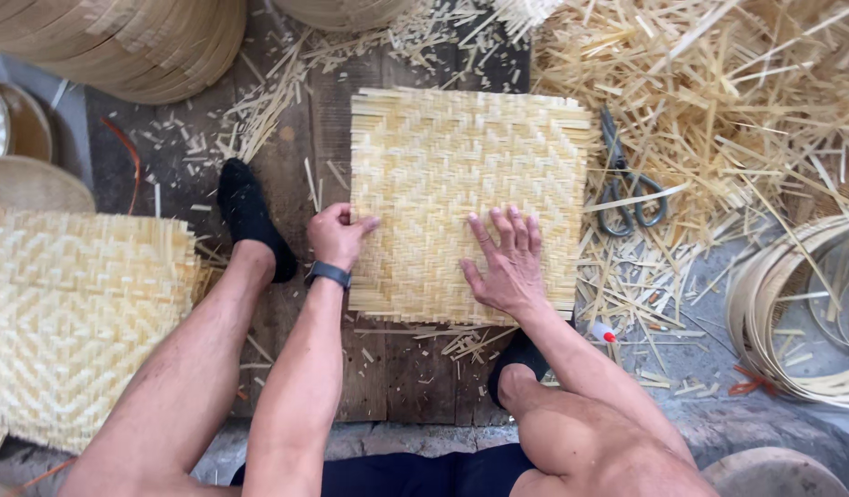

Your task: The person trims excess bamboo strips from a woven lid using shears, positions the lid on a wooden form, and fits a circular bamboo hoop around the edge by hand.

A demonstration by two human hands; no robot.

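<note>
A square woven bamboo mat (pixel 461 156) lies flat on a dark wooden board (pixel 397 368) in front of me. My left hand (pixel 340 235), with a dark watch on the wrist, pinches the mat's left edge between thumb and fingers. My right hand (pixel 505 262) lies flat on the mat near its lower right, fingers spread and pressing down. My two feet in black socks rest on the board, one left of the mat (pixel 249 216) and one below it (pixel 521 354).
Grey-handled scissors (pixel 627 189) lie right of the mat on a heap of bamboo strips (pixel 719 92). A stack of woven mats (pixel 75 313) sits at left. Coiled bamboo hoops (pixel 792 304) at right. Round woven trays (pixel 139 46) stacked at top left.
</note>
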